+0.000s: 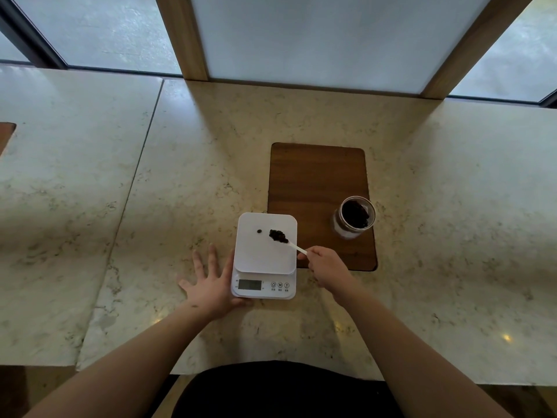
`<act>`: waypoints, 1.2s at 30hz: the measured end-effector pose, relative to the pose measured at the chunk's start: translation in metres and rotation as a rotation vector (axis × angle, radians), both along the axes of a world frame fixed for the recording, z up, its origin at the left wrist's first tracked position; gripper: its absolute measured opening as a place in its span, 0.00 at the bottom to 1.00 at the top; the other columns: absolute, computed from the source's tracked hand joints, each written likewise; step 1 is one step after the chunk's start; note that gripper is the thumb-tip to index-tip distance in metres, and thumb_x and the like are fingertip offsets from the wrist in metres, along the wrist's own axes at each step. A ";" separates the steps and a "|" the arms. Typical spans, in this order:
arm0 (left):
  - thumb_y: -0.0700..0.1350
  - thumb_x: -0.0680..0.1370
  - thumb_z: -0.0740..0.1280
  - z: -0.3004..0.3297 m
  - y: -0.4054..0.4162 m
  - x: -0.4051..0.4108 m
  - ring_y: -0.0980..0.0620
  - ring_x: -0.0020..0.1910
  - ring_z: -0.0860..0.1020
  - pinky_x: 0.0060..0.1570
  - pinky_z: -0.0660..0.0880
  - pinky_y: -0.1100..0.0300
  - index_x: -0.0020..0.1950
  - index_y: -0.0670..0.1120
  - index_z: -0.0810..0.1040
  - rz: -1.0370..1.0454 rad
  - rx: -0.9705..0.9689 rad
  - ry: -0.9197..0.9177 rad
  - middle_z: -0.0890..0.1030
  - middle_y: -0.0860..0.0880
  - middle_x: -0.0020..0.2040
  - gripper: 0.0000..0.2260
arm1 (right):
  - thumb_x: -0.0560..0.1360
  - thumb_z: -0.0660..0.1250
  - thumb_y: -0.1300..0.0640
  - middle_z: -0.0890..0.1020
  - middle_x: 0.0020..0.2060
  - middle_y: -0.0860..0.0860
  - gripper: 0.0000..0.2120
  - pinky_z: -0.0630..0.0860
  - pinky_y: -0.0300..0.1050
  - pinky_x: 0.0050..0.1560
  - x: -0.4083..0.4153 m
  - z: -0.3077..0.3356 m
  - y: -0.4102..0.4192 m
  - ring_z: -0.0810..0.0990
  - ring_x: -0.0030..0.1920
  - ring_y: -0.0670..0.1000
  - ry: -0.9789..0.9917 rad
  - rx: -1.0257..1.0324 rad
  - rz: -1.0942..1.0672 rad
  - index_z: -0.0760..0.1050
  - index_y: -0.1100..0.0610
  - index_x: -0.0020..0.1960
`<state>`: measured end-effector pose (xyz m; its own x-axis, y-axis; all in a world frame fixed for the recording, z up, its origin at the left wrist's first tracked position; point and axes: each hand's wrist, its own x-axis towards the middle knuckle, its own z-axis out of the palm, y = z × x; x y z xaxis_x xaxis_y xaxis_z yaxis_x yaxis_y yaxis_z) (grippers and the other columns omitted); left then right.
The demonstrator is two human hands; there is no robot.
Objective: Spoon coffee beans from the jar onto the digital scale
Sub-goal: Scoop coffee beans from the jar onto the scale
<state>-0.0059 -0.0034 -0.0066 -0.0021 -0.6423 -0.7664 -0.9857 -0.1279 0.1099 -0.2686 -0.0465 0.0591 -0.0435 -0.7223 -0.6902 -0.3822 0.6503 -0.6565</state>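
A white digital scale sits on the marble counter in front of me. My right hand is shut on the handle of a white spoon, whose bowl carries a heap of dark coffee beans over the scale's platform. One loose bean lies on the platform to the left of the spoon. An open glass jar with dark beans inside stands to the right, on a wooden board. My left hand lies flat on the counter, fingers spread, touching the scale's left side.
The brown wooden board lies behind and to the right of the scale. The marble counter has a seam running along its left part. Wooden window posts rise at the back edge.
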 end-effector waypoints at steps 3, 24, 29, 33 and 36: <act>0.87 0.57 0.53 0.002 0.000 0.000 0.35 0.67 0.14 0.65 0.38 0.15 0.66 0.65 0.13 -0.005 0.007 -0.006 0.15 0.46 0.72 0.59 | 0.83 0.53 0.57 0.71 0.30 0.50 0.17 0.62 0.43 0.28 0.003 -0.003 0.001 0.65 0.28 0.47 0.011 -0.004 0.009 0.79 0.56 0.48; 0.87 0.59 0.54 0.002 0.001 -0.002 0.35 0.67 0.14 0.66 0.36 0.16 0.73 0.63 0.19 -0.005 0.038 -0.010 0.13 0.46 0.70 0.60 | 0.84 0.52 0.52 0.78 0.35 0.51 0.13 0.66 0.45 0.30 0.006 -0.015 0.006 0.72 0.31 0.49 0.305 -0.272 0.310 0.74 0.54 0.51; 0.88 0.58 0.53 0.004 0.000 -0.002 0.35 0.68 0.14 0.66 0.37 0.15 0.72 0.64 0.18 0.005 0.025 0.004 0.14 0.46 0.72 0.60 | 0.79 0.53 0.51 0.75 0.32 0.47 0.09 0.66 0.47 0.28 0.006 -0.009 0.012 0.71 0.29 0.51 0.468 -0.385 0.477 0.70 0.53 0.50; 0.89 0.51 0.46 0.005 -0.001 -0.001 0.36 0.67 0.13 0.65 0.35 0.15 0.72 0.64 0.18 0.005 0.022 0.019 0.13 0.47 0.70 0.62 | 0.77 0.57 0.55 0.72 0.31 0.45 0.02 0.63 0.44 0.27 0.008 -0.005 0.013 0.70 0.28 0.48 0.572 -0.450 0.508 0.67 0.49 0.47; 0.89 0.51 0.46 0.004 0.000 0.000 0.36 0.67 0.14 0.65 0.34 0.16 0.73 0.64 0.19 0.008 0.020 0.028 0.13 0.47 0.70 0.62 | 0.76 0.58 0.58 0.72 0.31 0.45 0.05 0.63 0.44 0.27 0.009 -0.002 0.015 0.72 0.28 0.49 0.635 -0.478 0.510 0.65 0.49 0.46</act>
